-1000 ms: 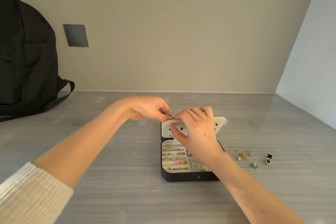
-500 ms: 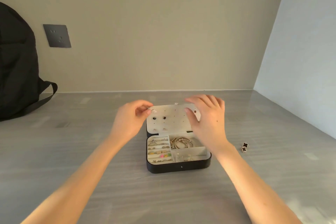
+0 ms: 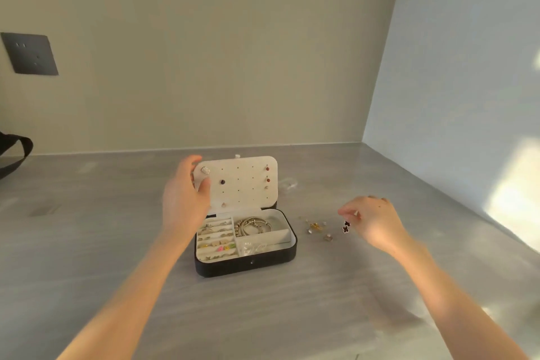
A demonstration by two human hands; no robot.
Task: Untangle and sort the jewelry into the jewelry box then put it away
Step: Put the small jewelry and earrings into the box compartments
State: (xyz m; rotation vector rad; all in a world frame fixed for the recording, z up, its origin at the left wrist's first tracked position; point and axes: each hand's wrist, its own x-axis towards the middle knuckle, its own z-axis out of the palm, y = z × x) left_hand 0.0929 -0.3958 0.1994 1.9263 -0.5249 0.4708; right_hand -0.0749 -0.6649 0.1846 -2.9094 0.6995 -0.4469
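Note:
The black jewelry box [image 3: 245,267] stands open in the middle of the grey counter. Its cream lid panel [image 3: 245,184] stands upright with a few studs and a sparkly earring [image 3: 206,170] pinned in it. My left hand [image 3: 184,202] grips the lid's left edge, thumb on the front. The tray holds rows of small earrings and rings on the left and metal bangles [image 3: 252,226] at the back right. My right hand [image 3: 377,222] hovers to the right of the box, fingertips drawn together just above two dark clover earrings [image 3: 346,227]. Whether it pinches anything is unclear.
Loose gold and silver pieces [image 3: 315,225] lie on the counter between the box and my right hand. A small clear item [image 3: 287,185] lies right of the lid. A dark socket plate [image 3: 29,54] is on the back wall, a black bag strap [image 3: 14,152] at far left, a side wall [image 3: 467,96] at right.
My right hand has left the lid and moved right, down to the loose pieces. My left hand stays at the lid's left edge. The view has swung right, so the bag is nearly out of sight.

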